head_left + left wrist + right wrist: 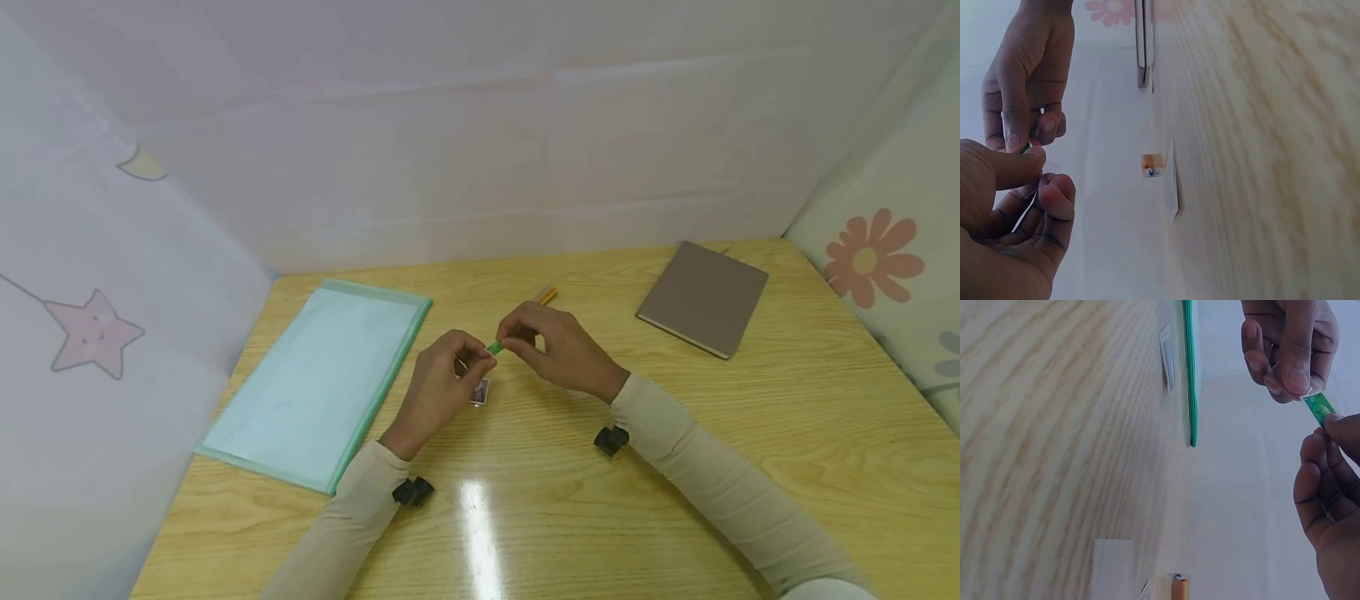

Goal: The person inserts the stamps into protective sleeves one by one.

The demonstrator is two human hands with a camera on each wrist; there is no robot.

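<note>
Between the two hands is a small green printed strip [1318, 407], with a piece of clear film [1275, 381] at its end. My left hand [444, 377] pinches the film end between thumb and fingertips. My right hand [562, 348] pinches the other end of the green strip [494, 347]. Both hands are raised above the table, fingertips almost meeting. Just below the left hand a small dark picture card [481, 392] lies on the wood, partly covered by that hand in the head view. In the left wrist view the fingers mostly cover the strip.
A pale folder with green edges [322, 383] lies at left. A brown notebook [705, 298] lies at back right. Behind the right hand is a small orange-brown block [1180, 589], beside a white slip [1112, 569]. Cloth walls [480, 167] border the wooden table [600, 517].
</note>
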